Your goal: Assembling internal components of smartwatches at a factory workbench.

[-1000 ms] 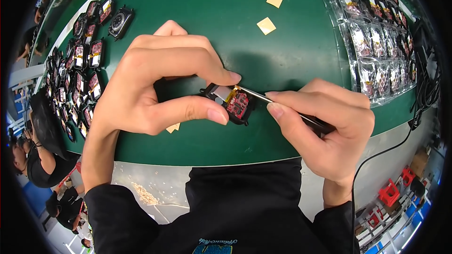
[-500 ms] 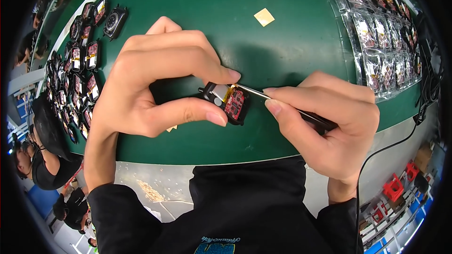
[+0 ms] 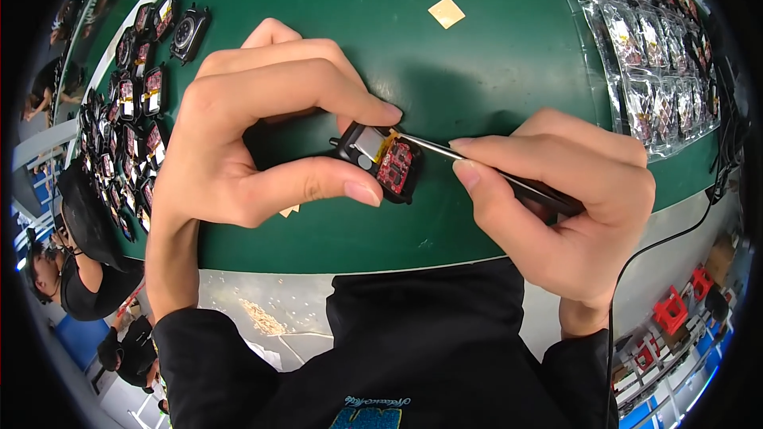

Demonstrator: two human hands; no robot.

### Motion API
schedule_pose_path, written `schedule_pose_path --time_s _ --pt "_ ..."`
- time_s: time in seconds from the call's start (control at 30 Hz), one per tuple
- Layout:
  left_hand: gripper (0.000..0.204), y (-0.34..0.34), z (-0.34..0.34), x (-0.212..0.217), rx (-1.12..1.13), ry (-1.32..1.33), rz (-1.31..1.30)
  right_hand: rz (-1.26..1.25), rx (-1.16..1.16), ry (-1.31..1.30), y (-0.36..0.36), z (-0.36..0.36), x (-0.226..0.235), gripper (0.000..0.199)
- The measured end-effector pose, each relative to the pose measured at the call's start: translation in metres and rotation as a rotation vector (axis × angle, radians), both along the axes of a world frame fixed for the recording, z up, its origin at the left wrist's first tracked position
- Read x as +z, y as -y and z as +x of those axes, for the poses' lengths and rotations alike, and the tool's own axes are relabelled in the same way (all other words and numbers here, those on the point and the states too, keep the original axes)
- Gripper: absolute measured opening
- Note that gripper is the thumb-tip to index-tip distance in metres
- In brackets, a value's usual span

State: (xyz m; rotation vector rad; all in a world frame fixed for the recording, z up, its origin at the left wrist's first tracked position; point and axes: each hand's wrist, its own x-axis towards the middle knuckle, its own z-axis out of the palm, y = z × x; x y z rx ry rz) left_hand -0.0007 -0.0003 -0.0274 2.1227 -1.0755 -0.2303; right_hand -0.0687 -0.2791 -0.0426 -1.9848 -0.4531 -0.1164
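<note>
We judge the main risk here to be a slip: the tweezers (image 3: 485,171) meet the small black module (image 3: 380,163) at a shallow angle, and if the tip skids off the amber tape it could scratch the red circuit board or tear the tape instead of seating it. A second risk is the grip itself; the left hand (image 3: 254,143) pinches the module only by its edges, index fingertip on the upper side and thumb on the lower, so any extra push from the tool could pivot the piece out and drop it on the table (image 3: 493,71). The right hand (image 3: 572,206) is clenched around the tweezers in a pen-like hold, thumb pressing the shaft. The module sits just above the green table mat, near the picture's middle, between the two hands. It looks like an open black plastic housing with a red board exposed, a silvery rectangular part beside it and a strip of amber tape at the tool's tip. Rows of similar modules (image 3: 127,119) lie at far left, bagged units (image 3: 660,56) at far right, and two tan tape squares (image 3: 447,12) well apart, further up the mat.
</note>
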Motion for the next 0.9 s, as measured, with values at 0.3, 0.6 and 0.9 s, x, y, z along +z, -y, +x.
schedule_pose_path --time_s 0.3,0.6,0.9 --pt "0.069 -0.0005 -0.0004 -0.0021 -0.009 -0.007 0.000 -0.020 0.009 -0.005 -0.0008 0.0006 0.0007 0.020" --pt "0.069 -0.0028 0.0003 -0.0026 -0.016 -0.005 0.010 -0.017 0.045 -0.068 0.0013 0.0033 0.0021 0.019" --pt "0.072 -0.0033 0.0028 -0.0020 -0.058 0.025 0.018 -0.007 0.049 -0.041 0.0014 0.0032 0.0003 0.019"
